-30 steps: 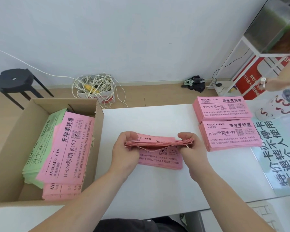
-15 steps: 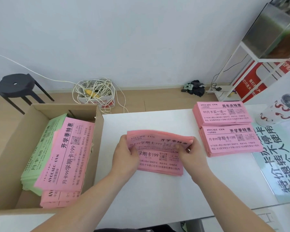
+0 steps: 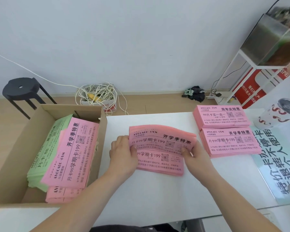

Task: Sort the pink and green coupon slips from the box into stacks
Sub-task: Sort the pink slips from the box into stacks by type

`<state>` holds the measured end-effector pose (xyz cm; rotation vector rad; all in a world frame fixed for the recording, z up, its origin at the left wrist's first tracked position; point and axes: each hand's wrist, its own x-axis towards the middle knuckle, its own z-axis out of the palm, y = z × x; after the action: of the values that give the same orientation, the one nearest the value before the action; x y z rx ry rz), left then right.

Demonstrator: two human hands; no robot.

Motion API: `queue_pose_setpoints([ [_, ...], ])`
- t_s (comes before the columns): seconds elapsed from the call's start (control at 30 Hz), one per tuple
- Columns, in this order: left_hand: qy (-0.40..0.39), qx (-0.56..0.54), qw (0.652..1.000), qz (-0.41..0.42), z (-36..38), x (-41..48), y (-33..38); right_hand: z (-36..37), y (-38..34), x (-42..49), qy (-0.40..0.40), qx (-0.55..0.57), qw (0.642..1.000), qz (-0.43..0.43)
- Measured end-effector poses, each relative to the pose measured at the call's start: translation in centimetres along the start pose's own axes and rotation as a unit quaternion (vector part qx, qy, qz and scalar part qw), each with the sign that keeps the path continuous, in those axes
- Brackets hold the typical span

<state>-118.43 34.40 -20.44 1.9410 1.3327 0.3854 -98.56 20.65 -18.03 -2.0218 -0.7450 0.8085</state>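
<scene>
A bundle of pink slips [image 3: 161, 137] is held tilted up at the middle of the white table [image 3: 154, 195]. My left hand [image 3: 122, 153] grips its left end and my right hand [image 3: 197, 156] grips its right end. Under it lies a flat pile of pink slips [image 3: 159, 162]. At the back right sit two neat pink stacks, the far one [image 3: 221, 116] and the near one [image 3: 231, 142]. On the left, the cardboard box [image 3: 8, 158] holds green slips [image 3: 45, 153] beneath pink slips [image 3: 70, 153].
A printed poster [image 3: 274, 158] lies on the table's right side with a patterned cup [image 3: 278, 114] behind it. Beyond the table stand a black stool [image 3: 22, 87], a tangle of white cable [image 3: 97, 94] and a white rack [image 3: 251, 67].
The bundle was edge-on to me a second ago; both hands have tilted it so its printed face shows. The view has dipped and the table items sit lower.
</scene>
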Motion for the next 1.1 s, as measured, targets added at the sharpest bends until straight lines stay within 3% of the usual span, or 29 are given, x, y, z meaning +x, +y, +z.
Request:
queue_pose_setpoints([
  [0.1,-0.071,-0.158,0.984,-0.040,-1.9,-0.5,1.1,-1.6,-1.2,0.4,-0.025,0.044,0.998,0.023],
  [0.2,-0.113,-0.216,0.967,-0.072,-2.6,-0.8,1.5,-3.0,-1.9,0.4,-0.056,0.015,0.997,0.046],
  [0.33,-0.155,-0.218,0.959,-0.091,-2.6,-0.7,2.3,-4.2,-2.1,0.6,-0.090,-0.015,0.993,0.079],
  [0.63,-0.151,-0.229,0.955,-0.115,0.5,-1.1,4.0,-4.6,-1.8,1.1,-0.029,-0.001,0.987,0.156],
  [0.93,-0.114,-0.245,0.952,-0.145,1.9,-1.0,5.1,-4.7,0.4,2.4,0.015,-0.006,0.996,0.089],
  [1.1,-0.172,-0.239,0.947,-0.129,4.0,-0.2,8.5,-9.7,1.6,4.5,0.110,0.042,0.988,0.100],
])
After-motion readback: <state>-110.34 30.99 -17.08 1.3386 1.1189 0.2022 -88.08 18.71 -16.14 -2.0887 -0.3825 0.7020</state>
